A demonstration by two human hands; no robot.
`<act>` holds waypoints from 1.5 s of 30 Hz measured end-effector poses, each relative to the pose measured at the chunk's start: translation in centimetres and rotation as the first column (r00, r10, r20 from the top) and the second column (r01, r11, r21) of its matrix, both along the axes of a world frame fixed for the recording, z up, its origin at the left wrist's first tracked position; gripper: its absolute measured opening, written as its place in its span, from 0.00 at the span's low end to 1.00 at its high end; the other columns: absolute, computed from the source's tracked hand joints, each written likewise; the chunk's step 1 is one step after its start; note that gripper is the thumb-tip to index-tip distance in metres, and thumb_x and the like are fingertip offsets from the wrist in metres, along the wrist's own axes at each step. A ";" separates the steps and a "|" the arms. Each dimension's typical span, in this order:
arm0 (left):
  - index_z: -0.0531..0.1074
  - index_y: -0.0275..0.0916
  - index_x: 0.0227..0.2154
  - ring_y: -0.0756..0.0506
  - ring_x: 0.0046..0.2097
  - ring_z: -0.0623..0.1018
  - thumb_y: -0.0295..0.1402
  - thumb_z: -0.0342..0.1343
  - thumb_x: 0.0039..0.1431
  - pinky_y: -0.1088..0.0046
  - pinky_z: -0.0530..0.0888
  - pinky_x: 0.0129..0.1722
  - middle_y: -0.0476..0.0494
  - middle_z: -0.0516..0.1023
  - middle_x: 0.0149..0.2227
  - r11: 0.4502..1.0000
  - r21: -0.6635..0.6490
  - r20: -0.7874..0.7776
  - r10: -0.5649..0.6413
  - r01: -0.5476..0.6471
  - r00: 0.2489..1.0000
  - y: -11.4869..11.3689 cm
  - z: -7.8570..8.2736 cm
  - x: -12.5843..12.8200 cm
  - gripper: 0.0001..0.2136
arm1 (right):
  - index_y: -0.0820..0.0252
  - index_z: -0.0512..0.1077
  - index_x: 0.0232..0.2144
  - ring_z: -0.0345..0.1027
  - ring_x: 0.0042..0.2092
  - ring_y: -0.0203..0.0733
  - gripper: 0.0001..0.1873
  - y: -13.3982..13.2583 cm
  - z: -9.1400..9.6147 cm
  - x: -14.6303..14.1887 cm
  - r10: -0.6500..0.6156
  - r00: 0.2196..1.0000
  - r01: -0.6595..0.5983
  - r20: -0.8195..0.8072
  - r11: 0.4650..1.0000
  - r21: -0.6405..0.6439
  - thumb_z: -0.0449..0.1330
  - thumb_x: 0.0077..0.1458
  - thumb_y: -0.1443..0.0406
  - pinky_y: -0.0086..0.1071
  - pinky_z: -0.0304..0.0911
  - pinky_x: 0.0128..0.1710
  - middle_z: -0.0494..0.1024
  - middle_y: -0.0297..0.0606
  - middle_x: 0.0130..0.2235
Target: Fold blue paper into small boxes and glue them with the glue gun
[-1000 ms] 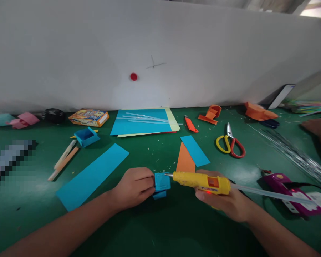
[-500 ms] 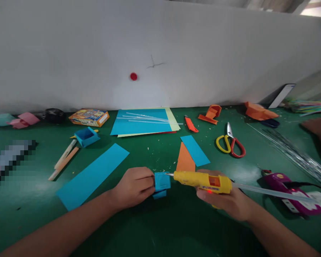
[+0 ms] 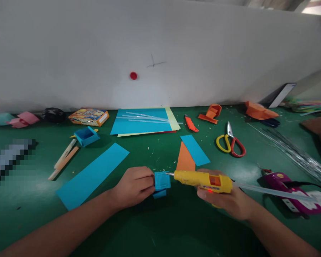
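Observation:
My left hand (image 3: 136,187) is closed on a small folded blue paper piece (image 3: 162,181), gripping its left side above the table. In my right hand (image 3: 230,201) is a yellow hot glue gun (image 3: 200,180), its red light lit and a clear glue stick (image 3: 270,191) poking out of the back. The gun's metal nozzle meets the upper right edge of the paper piece. Just behind the gun lie an orange paper piece (image 3: 186,159) and a short blue paper strip (image 3: 195,150). A long blue strip (image 3: 93,176) rests left of my left hand.
Scissors (image 3: 230,140), an orange-red cutter (image 3: 190,123) and a purple power strip (image 3: 289,192) lie to the right. Stacked paper sheets (image 3: 141,126) sit by the wall. A blue paper box (image 3: 87,136) stands at left. Another person's hand (image 3: 317,126) is at far right.
Both hands keep almost the same place. The nozzle stays at the blue paper's upper edge, with only a very slight shift of the gun to the right.

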State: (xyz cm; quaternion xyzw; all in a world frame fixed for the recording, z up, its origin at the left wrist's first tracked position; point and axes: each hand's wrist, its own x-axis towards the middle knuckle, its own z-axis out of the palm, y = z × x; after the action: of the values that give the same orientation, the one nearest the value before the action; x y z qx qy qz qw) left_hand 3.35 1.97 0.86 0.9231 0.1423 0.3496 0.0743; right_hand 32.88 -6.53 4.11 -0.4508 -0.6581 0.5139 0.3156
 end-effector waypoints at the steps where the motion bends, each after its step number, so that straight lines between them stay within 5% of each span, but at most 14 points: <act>1: 0.69 0.38 0.26 0.49 0.27 0.69 0.33 0.50 0.69 0.71 0.63 0.27 0.47 0.72 0.27 1.000 -0.001 -0.001 -0.002 0.002 1.000 0.0 0.0 0.0 0.14 | 0.55 0.72 0.35 0.61 0.29 0.37 0.12 0.0 0.1 0.0 -0.003 1.000 0.003 -0.005 1.000 0.007 0.61 0.62 0.54 0.32 0.63 0.27 0.68 0.33 0.31; 45: 0.69 0.38 0.26 0.49 0.27 0.69 0.32 0.50 0.69 0.72 0.63 0.27 0.47 0.71 0.26 1.000 -0.013 0.001 -0.004 0.004 1.000 0.0 -0.2 -0.1 0.13 | 0.54 0.73 0.30 0.59 0.27 0.38 0.15 0.1 1.0 -0.4 -0.034 0.999 0.033 0.005 0.996 0.085 0.62 0.59 0.50 0.33 0.61 0.24 0.67 0.34 0.29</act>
State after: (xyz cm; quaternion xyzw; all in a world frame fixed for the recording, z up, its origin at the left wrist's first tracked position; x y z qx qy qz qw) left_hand 3.22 1.96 0.64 0.9227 0.1428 0.3488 0.0811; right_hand 32.52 -6.39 5.12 -0.4496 -0.6727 0.4786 0.3411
